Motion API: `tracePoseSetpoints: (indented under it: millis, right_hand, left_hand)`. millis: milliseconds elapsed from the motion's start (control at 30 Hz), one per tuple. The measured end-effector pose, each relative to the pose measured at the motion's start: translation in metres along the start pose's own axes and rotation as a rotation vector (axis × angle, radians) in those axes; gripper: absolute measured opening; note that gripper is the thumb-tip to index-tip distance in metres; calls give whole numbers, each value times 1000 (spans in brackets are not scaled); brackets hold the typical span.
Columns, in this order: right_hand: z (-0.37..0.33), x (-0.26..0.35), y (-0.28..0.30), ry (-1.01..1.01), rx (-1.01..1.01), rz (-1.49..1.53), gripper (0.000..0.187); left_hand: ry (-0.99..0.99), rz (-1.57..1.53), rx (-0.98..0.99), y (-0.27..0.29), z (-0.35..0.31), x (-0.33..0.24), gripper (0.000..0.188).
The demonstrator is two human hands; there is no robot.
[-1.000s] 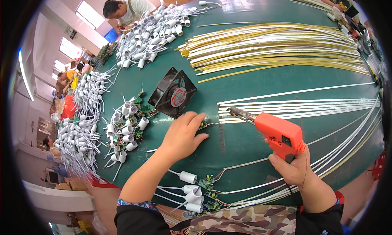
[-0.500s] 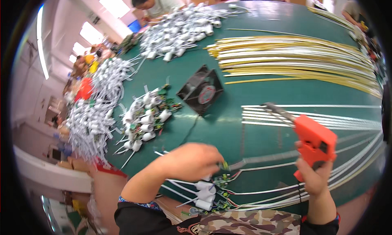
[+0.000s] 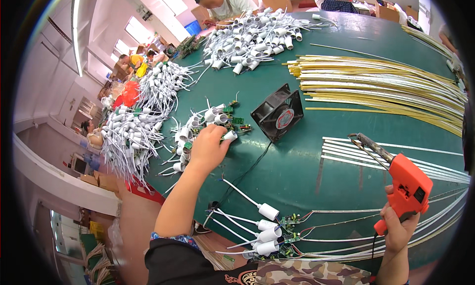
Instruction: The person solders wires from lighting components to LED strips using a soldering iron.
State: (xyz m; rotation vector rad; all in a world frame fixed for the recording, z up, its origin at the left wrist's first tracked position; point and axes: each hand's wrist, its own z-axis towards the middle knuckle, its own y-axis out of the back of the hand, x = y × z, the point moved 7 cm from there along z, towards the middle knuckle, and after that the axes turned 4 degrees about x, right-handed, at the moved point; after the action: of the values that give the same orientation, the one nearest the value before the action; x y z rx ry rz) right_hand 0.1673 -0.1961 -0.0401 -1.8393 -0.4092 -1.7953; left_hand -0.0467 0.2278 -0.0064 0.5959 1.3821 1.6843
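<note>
My left hand (image 3: 210,146) reaches into a small pile of white sockets with green circuit boards (image 3: 239,120). Its thumb and fingers close on one white cylindrical socket (image 3: 230,135). In my right hand (image 3: 397,229) is a red soldering gun (image 3: 409,186), held by its grip, its metal tip pointing up and left over thin white strips (image 3: 346,154). Nearer to me, several white sockets (image 3: 268,211) lie with white cables to their left. Green circuit boards (image 3: 289,220) at their right ends join by thin wires to long white strips (image 3: 341,240).
A black square fan (image 3: 278,112) stands mid-table, its cord running toward me. Yellow and white strips (image 3: 371,82) lie at the far right. Large heaps of white sockets (image 3: 257,40) and cabled parts (image 3: 131,136) line the far and left edges. A person (image 3: 225,5) sits across the table.
My left hand has moved away from the wired boards near me, up to the small socket pile. One more socket now lies by the near boards. The soldering gun stays in my right hand.
</note>
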Motion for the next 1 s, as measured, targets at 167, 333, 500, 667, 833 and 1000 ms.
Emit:
tracePoseSetpoints:
  millis: [167, 333, 500, 667, 833, 1000]
  right_hand:
    - [3, -4, 4, 26, 24, -30, 62]
    - [6, -7, 3, 72, 21, -40, 62]
    - [5, -4, 0, 36, 74, 5, 61]
    - [4, -4, 0, 54, 57, -7, 60]
    - [6, 0, -3, 45, 93, 0, 59]
    - [8, 5, 3, 113, 119, 94, 52]
  left_hand:
    - [-120, 245, 46, -33, 25, -8, 35]
    - [24, 299, 219, -57, 37, 7, 40]
    - [17, 142, 143, -56, 38, 10, 45]
    - [-89, 124, 106, -58, 45, 5, 41]
    - [-120, 114, 165, -51, 43, 10, 30]
    - [-137, -358, -93, 10, 17, -8, 29]
